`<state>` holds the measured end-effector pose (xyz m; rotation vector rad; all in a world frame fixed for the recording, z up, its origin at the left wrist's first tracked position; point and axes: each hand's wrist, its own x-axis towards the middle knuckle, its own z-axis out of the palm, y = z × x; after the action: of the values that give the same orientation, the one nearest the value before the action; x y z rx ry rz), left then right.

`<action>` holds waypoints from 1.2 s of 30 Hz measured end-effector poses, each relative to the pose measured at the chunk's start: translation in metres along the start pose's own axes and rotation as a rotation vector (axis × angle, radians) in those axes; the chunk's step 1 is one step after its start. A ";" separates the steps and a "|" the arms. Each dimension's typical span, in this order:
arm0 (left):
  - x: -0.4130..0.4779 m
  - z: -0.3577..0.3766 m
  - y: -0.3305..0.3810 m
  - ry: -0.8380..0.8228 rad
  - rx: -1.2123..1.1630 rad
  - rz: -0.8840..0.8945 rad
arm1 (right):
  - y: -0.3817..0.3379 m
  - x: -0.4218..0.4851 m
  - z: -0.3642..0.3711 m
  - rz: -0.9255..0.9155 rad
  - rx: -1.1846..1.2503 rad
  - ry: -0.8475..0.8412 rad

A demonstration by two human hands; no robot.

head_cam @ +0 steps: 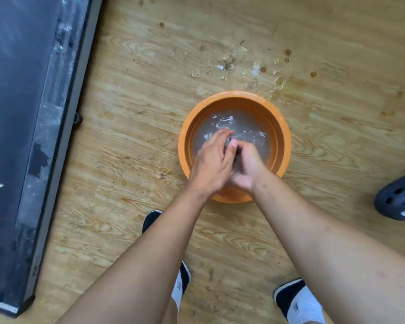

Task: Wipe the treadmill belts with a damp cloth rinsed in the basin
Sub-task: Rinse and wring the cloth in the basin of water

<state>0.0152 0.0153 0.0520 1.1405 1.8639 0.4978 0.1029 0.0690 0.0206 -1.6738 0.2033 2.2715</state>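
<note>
noted left hand and right hand clenched together over orange basin, apparently around a mostly hidden cloth: soft, limp, sodden, best gripped bunched at both ends.

Glossy plastic basin; scuffed wood-grain floor.

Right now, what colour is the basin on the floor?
The basin is orange, seen best in the head view.

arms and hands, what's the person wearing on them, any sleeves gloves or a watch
Both forearms are bare as far up as the view shows: no sleeves. The left hand and right hand have no gloves, and no watch, bracelet or ring is visible.
</note>
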 end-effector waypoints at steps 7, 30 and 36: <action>-0.017 -0.001 0.040 -0.469 -0.182 -0.124 | -0.003 -0.018 -0.002 -0.147 0.293 0.072; 0.037 0.004 0.014 0.256 -0.601 -0.732 | 0.007 -0.024 -0.010 -0.259 -0.267 0.007; 0.018 0.030 0.044 -0.070 -0.970 -0.547 | -0.004 -0.045 0.014 -0.380 -0.278 0.095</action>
<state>0.0590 0.0497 0.0583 0.0015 1.4679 0.8749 0.1030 0.0693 0.0680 -1.7728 -0.3960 2.0046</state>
